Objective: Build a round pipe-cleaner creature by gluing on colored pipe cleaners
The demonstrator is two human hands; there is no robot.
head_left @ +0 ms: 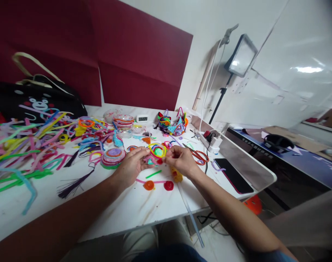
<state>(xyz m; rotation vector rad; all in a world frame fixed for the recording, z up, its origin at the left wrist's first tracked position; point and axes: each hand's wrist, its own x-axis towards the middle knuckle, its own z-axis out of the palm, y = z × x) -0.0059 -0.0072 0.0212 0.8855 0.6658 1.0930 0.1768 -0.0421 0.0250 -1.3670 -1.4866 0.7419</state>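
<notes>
Between my hands is an eye-shaped pipe-cleaner piece [158,151] with a yellow outline and a green centre. My left hand [133,163] pinches its left side, and my right hand [181,160] has its fingers closed at the right end. Just below the hands, a short green pipe-cleaner length [153,174] lies on the white table. Nearer to me are an orange coil [148,185] and a red coil [168,185], by a pink strip. Partly behind my right hand sits a yellow object [176,175], with a long translucent stick [191,214] reaching past the table edge.
Loose pipe cleaners [31,142] heap on the left, near a dark purple tassel [77,183] and stacked coiled discs [113,157]. Orange-handled scissors [200,157], a phone [234,175] and a power strip [211,143] lie right. Finished-looking colourful pieces [172,123] and a small clock [142,118] stand behind.
</notes>
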